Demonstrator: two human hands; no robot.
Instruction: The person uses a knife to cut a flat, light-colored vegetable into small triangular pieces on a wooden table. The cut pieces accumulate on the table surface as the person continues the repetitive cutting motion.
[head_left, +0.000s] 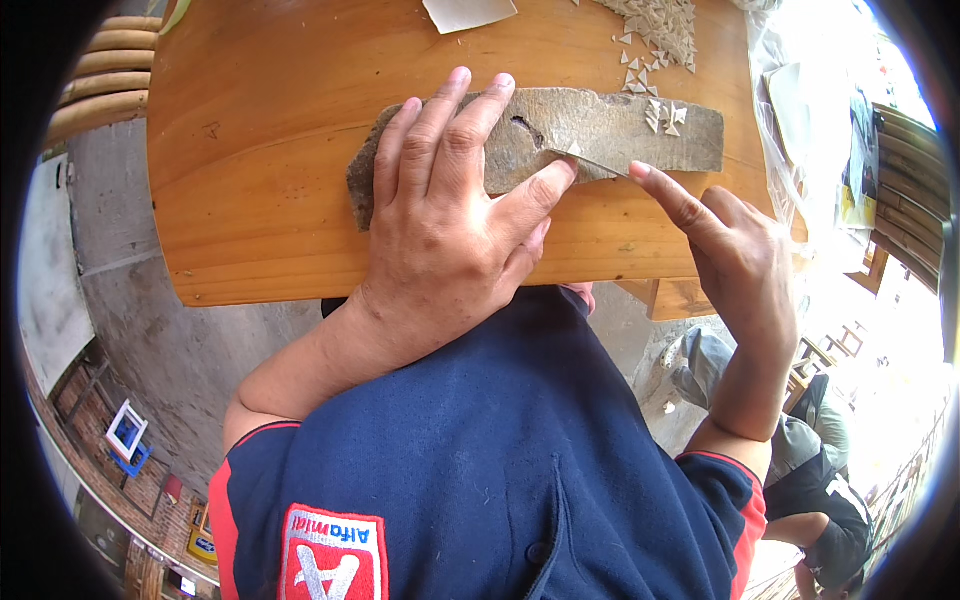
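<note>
A weathered wooden board (517, 172) lies across the near side of the table. My left hand (450, 195) grips it, three fingers spread over its top and the thumb below its near edge. The left index fingertip presses beside a small pale triangular piece (574, 148). In my right hand (742, 247) is a thin metal blade (596, 163), its index finger stretched along it. The blade's tip reaches the board next to the left index finger; its handle end is hidden in the hand. Several pale triangles (666, 118) sit on the board's right end.
On the wooden table (262, 187), a heap of small pale triangles (660, 30) lies at the far right. A pale flat sheet (470, 13) rests at the far edge. Clear plastic (772, 127) hangs along the right side. Another person (817, 480) is at lower right.
</note>
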